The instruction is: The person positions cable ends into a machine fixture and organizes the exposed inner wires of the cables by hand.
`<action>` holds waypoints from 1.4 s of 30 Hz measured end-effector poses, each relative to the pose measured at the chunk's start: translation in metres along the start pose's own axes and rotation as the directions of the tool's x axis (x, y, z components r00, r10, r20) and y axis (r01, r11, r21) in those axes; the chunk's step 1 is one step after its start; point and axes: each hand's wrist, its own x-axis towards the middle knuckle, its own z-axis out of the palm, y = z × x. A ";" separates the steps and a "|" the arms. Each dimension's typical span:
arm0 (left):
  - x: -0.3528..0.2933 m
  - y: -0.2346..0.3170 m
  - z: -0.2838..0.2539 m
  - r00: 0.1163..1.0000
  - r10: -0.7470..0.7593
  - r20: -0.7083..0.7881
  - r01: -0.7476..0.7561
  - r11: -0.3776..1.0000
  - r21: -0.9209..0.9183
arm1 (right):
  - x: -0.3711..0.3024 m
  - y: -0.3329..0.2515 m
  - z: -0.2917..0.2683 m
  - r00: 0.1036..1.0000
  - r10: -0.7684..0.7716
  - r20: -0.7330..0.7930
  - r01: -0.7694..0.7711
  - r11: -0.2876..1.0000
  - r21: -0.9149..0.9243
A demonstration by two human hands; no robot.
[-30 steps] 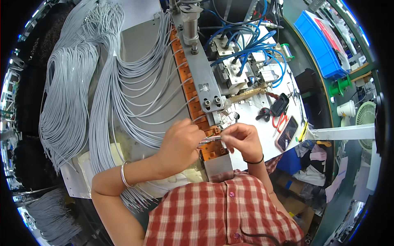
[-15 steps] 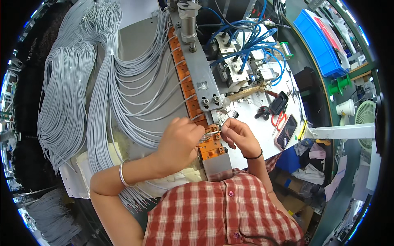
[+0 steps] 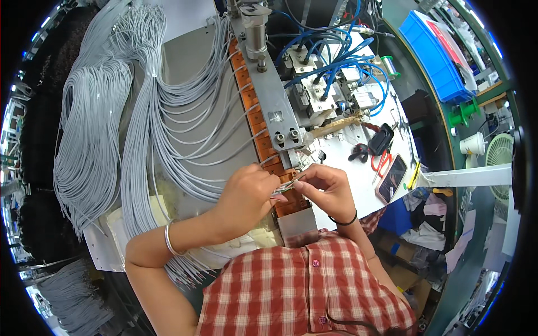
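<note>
My left hand is closed around a grey cable, whose stripped end with thin wires sticks out between the two hands. With thumb and forefinger, my right hand pinches the tips of those wires. Both hands hover over the near end of an orange slotted fixture bar. Along the bar, several grey cables lead in from the left, beneath a grey metal clamp plate. My fingers hide part of the cable.
Thick grey cable bundles lie at left. Right of the bar stand metal blocks with blue air hoses. A phone, red-handled pliers and a black tool rest on the white tabletop. Beyond is a blue bin.
My right hand has moved slightly left and down and now pinches the wire ends. The hands are closer together, covering more of the orange bar's near end.
</note>
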 end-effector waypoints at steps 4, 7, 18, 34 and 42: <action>-0.001 0.001 -0.001 1.000 -0.009 0.012 0.009 1.000 0.005 | 0.000 0.006 -0.003 0.998 0.055 -0.030 -0.051 0.991 0.128; -0.001 0.001 -0.001 1.000 -0.015 0.018 0.014 1.000 0.012 | 0.002 0.004 -0.004 0.994 0.085 -0.070 -0.069 0.976 0.205; -0.001 0.002 0.000 0.999 0.007 -0.039 -0.005 0.999 0.044 | 0.001 0.008 -0.003 0.988 0.124 -0.089 -0.098 0.961 0.260; -0.001 0.004 0.007 0.996 0.065 0.065 -0.067 0.997 0.035 | 0.002 0.020 -0.014 0.992 0.128 0.002 -0.123 0.943 0.310; 0.000 0.000 0.000 1.000 0.002 -0.017 0.000 0.992 0.124 | 0.007 0.020 -0.009 0.970 0.242 -0.007 -0.231 0.936 0.264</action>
